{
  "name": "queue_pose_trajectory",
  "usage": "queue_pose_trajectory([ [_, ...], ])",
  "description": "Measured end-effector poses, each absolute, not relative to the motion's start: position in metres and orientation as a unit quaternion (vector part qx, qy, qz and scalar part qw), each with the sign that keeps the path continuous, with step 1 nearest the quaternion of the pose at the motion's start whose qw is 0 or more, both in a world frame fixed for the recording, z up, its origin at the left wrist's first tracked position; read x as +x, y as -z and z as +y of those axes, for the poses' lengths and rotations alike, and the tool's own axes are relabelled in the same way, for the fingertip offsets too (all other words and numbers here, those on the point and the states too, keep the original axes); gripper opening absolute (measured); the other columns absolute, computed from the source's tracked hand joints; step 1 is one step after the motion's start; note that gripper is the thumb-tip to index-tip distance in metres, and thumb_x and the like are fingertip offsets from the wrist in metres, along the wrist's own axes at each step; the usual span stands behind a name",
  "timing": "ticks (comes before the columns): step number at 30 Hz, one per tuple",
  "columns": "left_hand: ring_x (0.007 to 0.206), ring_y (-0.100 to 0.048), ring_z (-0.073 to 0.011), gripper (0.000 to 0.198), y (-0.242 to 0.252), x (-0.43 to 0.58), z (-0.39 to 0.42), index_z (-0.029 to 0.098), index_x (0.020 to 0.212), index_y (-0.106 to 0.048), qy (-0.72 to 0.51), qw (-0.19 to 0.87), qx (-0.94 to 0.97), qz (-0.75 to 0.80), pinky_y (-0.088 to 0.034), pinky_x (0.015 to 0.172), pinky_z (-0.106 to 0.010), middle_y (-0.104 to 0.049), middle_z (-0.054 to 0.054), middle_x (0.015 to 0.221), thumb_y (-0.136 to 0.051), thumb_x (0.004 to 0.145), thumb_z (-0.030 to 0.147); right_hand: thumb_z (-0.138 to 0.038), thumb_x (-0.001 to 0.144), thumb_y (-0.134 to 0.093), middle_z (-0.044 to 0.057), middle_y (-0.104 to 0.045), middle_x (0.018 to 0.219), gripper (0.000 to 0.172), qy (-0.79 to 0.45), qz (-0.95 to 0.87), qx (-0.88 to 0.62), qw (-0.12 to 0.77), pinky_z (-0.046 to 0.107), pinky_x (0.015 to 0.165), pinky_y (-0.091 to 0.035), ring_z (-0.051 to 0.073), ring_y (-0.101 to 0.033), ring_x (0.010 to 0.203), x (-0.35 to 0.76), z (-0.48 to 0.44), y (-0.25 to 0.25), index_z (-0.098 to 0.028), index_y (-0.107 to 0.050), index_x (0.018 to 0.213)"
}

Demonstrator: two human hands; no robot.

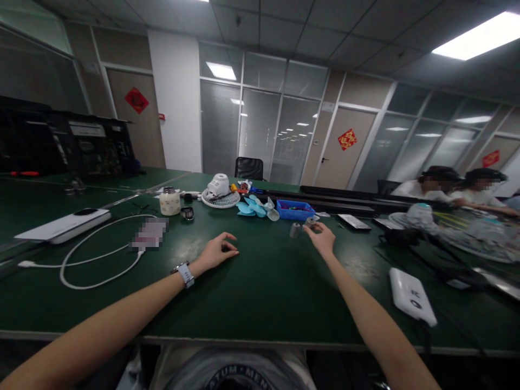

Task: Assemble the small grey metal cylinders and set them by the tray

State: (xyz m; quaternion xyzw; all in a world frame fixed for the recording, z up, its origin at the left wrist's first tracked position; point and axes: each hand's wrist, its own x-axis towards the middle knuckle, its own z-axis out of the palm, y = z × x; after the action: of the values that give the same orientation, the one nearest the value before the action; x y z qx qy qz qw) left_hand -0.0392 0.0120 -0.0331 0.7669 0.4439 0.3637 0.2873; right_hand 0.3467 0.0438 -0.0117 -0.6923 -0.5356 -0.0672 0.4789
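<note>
My left hand (217, 252) rests on the green table (260, 292), fingers loosely curled and apart, holding nothing; a watch sits on that wrist. My right hand (322, 237) reaches forward and pinches a small grey cylindrical part (311, 221). A second small grey cylinder (294, 230) stands on the table just left of it. Beyond lie a light blue fan blade (255, 207), a white fan grille with its motor (220, 194) and a blue tray (295, 209).
A white cable (93, 259) loops at the left near a white flat device (67, 225). A cream jar (169, 202) stands behind. A white box (412, 296) lies at the right. Two people sit at the far right.
</note>
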Motion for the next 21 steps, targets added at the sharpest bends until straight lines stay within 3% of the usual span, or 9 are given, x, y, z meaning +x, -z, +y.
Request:
queue_pose_trajectory([
  [5, 0.090, -0.069, -0.0205, 0.044, 0.029, -0.038, 0.009, 0.023, 0.109, -0.052, -0.357, 0.284, 0.765, 0.455, -0.047, 0.088, -0.036, -0.075, -0.001, 0.090, -0.069, 0.071, 0.039, -0.052, 0.066, -0.070, 0.006, -0.073, 0.090, 0.045, 0.027, -0.505, -0.756, 0.416, 0.036, 0.086, -0.043, 0.026, -0.065, 0.097, 0.381, 0.055, 0.031, -0.021, -0.069, 0.100],
  [14, 0.088, -0.068, -0.0218, 0.046, 0.028, -0.036, 0.007, 0.021, 0.108, -0.054, -0.366, 0.270, 0.757, 0.469, -0.050, 0.081, -0.035, -0.074, -0.004, 0.091, -0.063, 0.074, 0.050, -0.054, 0.066, -0.069, 0.004, -0.072, 0.098, 0.050, -0.039, -0.486, -0.784, 0.384, 0.043, 0.092, -0.039, 0.028, -0.060, 0.104, 0.391, 0.057, 0.040, -0.025, -0.066, 0.106],
  [18, 0.088, -0.067, -0.0226, 0.041, 0.026, -0.035, 0.009, 0.020, 0.103, -0.058, -0.397, 0.235, 0.722, 0.515, -0.050, 0.076, -0.034, -0.072, -0.008, 0.098, -0.052, 0.081, 0.054, -0.047, 0.065, -0.072, 0.010, -0.065, 0.114, 0.071, 0.093, -0.474, -0.757, 0.440, 0.048, 0.099, -0.030, 0.031, -0.052, 0.113, 0.375, 0.043, 0.027, -0.022, -0.052, 0.128],
  [21, 0.089, -0.066, -0.0236, 0.038, 0.025, -0.035, 0.012, 0.018, 0.099, -0.060, -0.421, 0.201, 0.690, 0.554, -0.049, 0.076, -0.034, -0.071, -0.009, 0.097, -0.049, 0.083, 0.050, -0.042, 0.075, -0.064, 0.013, -0.062, 0.119, 0.057, 0.189, -0.521, -0.673, 0.490, 0.047, 0.102, -0.027, 0.030, -0.050, 0.115, 0.336, 0.029, 0.013, -0.018, -0.055, 0.126],
])
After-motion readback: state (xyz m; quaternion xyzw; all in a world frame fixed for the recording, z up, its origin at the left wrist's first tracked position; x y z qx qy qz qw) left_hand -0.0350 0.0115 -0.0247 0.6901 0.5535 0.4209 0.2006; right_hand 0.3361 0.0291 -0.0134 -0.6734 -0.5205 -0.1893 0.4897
